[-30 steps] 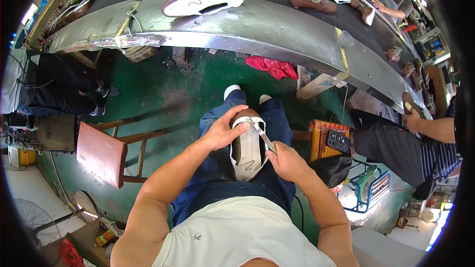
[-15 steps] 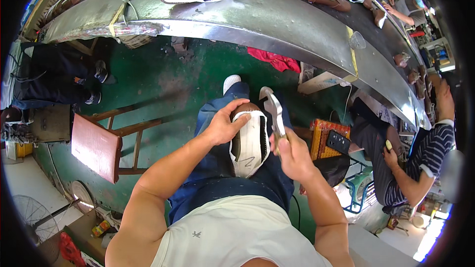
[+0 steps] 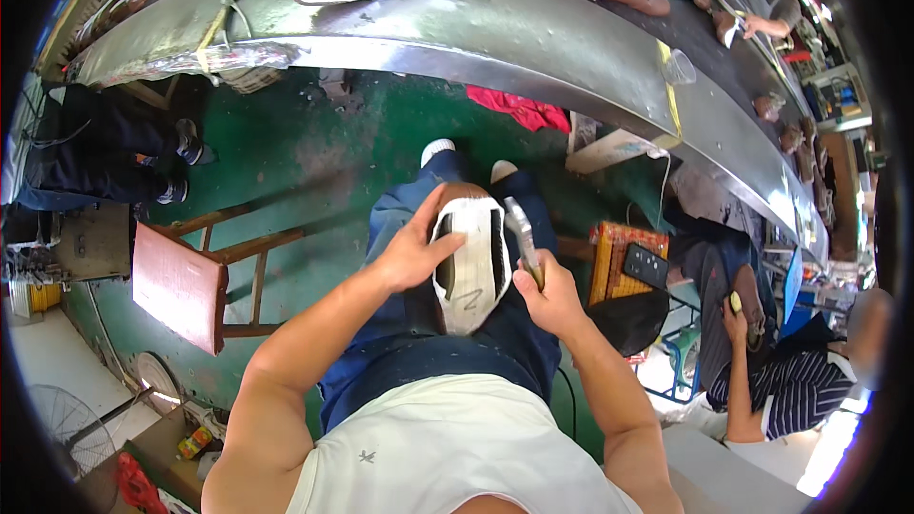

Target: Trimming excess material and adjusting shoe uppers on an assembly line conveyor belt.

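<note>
We hold the brown-and-white shoe (image 3: 476,271) over our lap (image 3: 524,343), left hand (image 3: 414,252) fingers clamped on its toe end; right hand (image 3: 552,300) fingers grip metal pliers (image 3: 524,236) just beside it. Green floor (image 3: 305,157) opens between us and the metal-edged tabletop (image 3: 533,24).

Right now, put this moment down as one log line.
left hand: gripping shoe | right hand: holding metal tool beside shoe | shoe: brown toe pointing forward | bench: ahead | stool: left

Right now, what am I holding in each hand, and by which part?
Your left hand holds the white-and-brown shoe by the left side of its far end, thumb on the white top; your right hand grips the metal tool by its near end.
</note>
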Tool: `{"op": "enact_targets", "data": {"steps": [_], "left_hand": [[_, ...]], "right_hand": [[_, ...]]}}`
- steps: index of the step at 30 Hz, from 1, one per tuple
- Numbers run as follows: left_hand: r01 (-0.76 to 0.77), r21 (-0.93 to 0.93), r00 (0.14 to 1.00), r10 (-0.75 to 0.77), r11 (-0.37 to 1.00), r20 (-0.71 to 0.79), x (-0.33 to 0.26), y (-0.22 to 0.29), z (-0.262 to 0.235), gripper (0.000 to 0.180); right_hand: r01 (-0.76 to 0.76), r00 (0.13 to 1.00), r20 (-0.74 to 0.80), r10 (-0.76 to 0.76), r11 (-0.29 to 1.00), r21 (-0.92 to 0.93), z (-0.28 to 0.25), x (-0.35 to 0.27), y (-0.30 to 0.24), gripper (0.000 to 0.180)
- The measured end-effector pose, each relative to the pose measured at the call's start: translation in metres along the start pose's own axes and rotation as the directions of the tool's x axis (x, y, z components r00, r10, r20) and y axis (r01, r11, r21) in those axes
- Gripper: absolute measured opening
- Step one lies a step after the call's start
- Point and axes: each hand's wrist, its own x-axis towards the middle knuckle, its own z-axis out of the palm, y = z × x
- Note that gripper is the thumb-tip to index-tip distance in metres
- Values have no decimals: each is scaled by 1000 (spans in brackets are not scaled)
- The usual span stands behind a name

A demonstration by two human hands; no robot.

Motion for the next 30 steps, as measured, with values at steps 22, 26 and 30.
{"op": "enact_targets", "data": {"steps": [22, 26, 30], "left_hand": [[186, 264, 881, -280, 946, 381, -43, -13, 60, 103], [124, 316, 898, -242, 941, 368, -51, -15, 65, 101], [-11, 368, 925, -130, 930, 357, -58, -32, 71, 99]], "right_hand": [[-277, 944, 169, 285, 958, -69, -40, -93, 49, 32], [108, 966, 257, -28, 947, -303, -42, -100, 44, 44], [392, 919, 220, -326, 703, -593, -33, -74, 38, 43]]}}
